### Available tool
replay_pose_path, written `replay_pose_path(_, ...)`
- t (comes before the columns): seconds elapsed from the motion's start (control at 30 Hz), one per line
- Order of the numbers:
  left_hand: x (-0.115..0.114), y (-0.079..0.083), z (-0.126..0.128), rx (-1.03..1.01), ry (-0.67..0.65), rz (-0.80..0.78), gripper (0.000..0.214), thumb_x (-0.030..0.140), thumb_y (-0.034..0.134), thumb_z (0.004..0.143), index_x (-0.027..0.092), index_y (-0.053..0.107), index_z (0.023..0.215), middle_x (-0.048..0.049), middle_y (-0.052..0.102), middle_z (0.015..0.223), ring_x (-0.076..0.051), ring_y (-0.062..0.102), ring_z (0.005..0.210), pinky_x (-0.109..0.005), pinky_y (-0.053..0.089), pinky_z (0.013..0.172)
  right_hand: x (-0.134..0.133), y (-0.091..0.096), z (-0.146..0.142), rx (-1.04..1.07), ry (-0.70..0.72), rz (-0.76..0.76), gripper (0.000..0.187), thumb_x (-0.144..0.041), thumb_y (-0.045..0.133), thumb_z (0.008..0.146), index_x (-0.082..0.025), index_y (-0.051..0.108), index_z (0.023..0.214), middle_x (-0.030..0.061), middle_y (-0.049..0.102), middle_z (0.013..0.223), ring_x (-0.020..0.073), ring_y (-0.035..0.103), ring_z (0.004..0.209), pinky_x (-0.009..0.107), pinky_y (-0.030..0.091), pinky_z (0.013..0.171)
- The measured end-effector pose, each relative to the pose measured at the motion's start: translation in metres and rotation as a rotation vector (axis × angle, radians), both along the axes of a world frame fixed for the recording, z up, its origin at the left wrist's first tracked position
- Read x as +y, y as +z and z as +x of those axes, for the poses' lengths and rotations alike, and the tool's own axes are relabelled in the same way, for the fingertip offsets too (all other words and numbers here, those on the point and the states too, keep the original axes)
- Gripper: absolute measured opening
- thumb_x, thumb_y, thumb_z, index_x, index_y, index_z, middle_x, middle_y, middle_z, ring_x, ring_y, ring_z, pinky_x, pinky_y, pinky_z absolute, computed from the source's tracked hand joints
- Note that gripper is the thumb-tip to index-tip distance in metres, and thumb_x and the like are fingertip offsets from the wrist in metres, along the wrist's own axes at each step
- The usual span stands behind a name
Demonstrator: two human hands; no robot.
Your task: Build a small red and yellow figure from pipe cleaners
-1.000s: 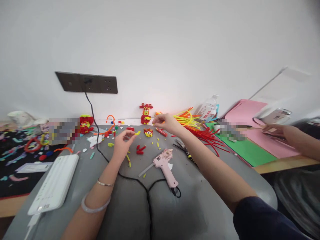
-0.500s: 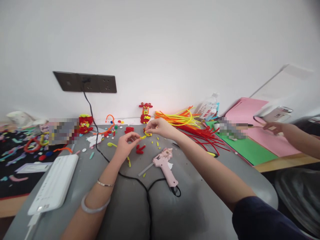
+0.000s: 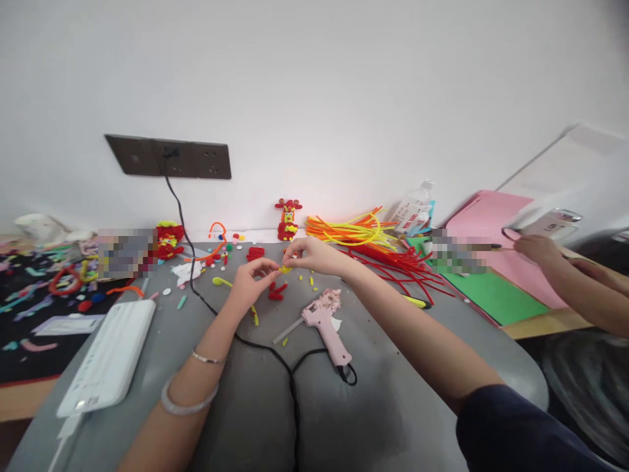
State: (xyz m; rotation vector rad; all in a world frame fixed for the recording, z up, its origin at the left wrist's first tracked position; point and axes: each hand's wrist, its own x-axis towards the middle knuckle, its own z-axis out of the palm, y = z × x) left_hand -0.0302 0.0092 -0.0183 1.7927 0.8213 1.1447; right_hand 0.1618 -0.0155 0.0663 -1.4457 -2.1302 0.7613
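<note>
My left hand pinches a small yellow piece of pipe cleaner over the grey table. From the other side my right hand closes its fingertips on the same yellow piece. Just below lie folded red pipe-cleaner pieces and short yellow snippets. A pink glue gun with a clear glue stick in its back rests in front of my right forearm. Behind my hands a red and yellow pipe-cleaner figure stands upright against the wall.
Yellow and orange pipe cleaners and red ones lie at the back right. A white power bank sits left. A black cable crosses the table. On the right, another person's hand is over pink paper.
My right hand has come down and left to meet my left hand at the yellow piece. The other person's hand has moved across the pink paper, and a second hand shows.
</note>
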Motion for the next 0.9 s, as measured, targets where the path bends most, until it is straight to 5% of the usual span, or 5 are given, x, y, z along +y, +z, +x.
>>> replay_pose_path(0.9, -0.0004, -0.0003, 0.0003, -0.026, -0.05, -0.023, 0.016, 0.034, 0.07, 0.074, 0.019, 0.069, 0.076, -0.0028, 0.071, 0.073, -0.017, 0.062, 0.068, -0.03, 0.05, 0.067, -0.0009, -0.003, -0.0034, -0.032, -0.051, 0.044, 0.006, -0.017, 0.068, 0.074, -0.015, 0.073, 0.074, 0.0029, 0.07, 0.08, 0.0143, 0.059, 0.077, 0.024, 0.042, 0.069)
